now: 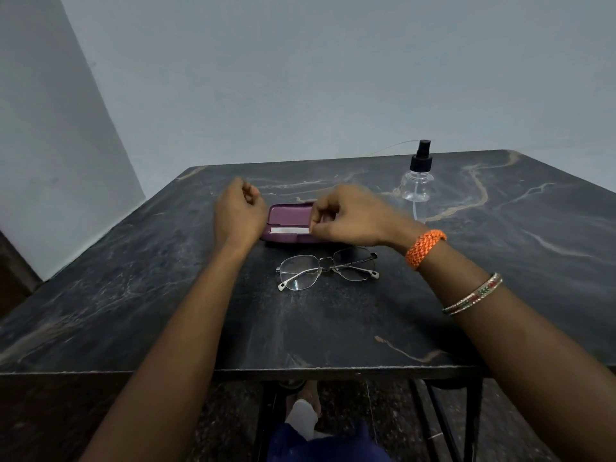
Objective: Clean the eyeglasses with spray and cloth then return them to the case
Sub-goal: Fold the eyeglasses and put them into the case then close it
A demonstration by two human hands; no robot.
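Pinching the white cloth inside the open purple case is the right hand; left hand is hovering curled, holding nothing. Glasses are lying folded on the counter, spray bottle standing behind.

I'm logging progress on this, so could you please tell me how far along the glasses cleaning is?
Early stage. Done: the purple case lies open and the eyeglasses are out, folded on the table in front of it. In hand: the right hand pinches the white cloth lying in the case; the left hand hovers beside it, holding nothing. Left: the spray bottle stands untouched, so spraying, wiping and returning the glasses remain.
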